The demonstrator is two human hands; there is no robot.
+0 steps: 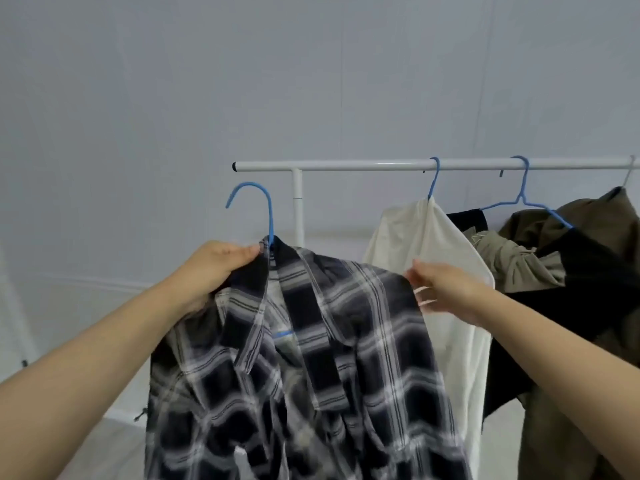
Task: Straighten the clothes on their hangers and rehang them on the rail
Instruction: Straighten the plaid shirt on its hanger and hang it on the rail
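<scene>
A dark plaid shirt [311,358] hangs on a blue hanger [263,206] that is off the rail, its hook just below and left of the white rail's [346,165] left end. My left hand [214,268] is shut on the shirt's collar at the base of the hook. My right hand [440,289] sits at the shirt's right shoulder, fingers spread and blurred, touching the fabric edge. A cream garment [426,258] hangs on a second blue hanger [433,178] on the rail.
Further right, a third blue hanger [523,199] carries bunched black and olive clothes [571,271], hanging crooked. The rail's white upright post [298,202] stands just behind the plaid shirt's hook. A plain pale wall lies behind.
</scene>
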